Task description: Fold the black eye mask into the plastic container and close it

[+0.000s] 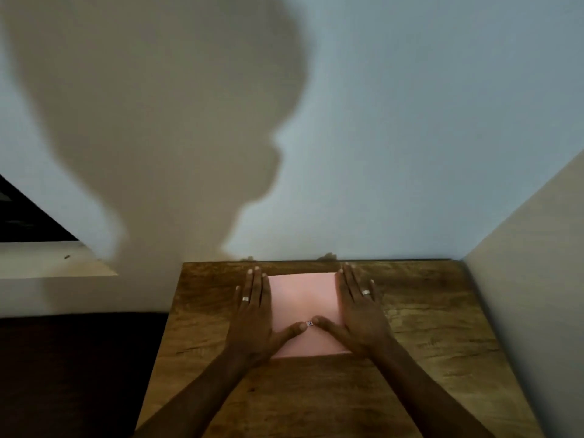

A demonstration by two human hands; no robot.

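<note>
Both hands, left hand point(252, 314) and right hand point(360, 314), are laid flat, fingers extended and holding nothing, on a pink sheet point(305, 298) on the wooden surface point(426, 327); eye mask and container are not seen, so the task is judged unstarted and locating them is required next.

left hand point(252, 314) flat, covering the pink sheet's point(305, 298) left edge | right hand point(360, 314) hiding the sheet's right edge | tiny tag point(310, 323) on the sheet between the thumbs, print too small to read | tabletop point(410, 343) near edge cut off at frame bottom, forearms too
</note>
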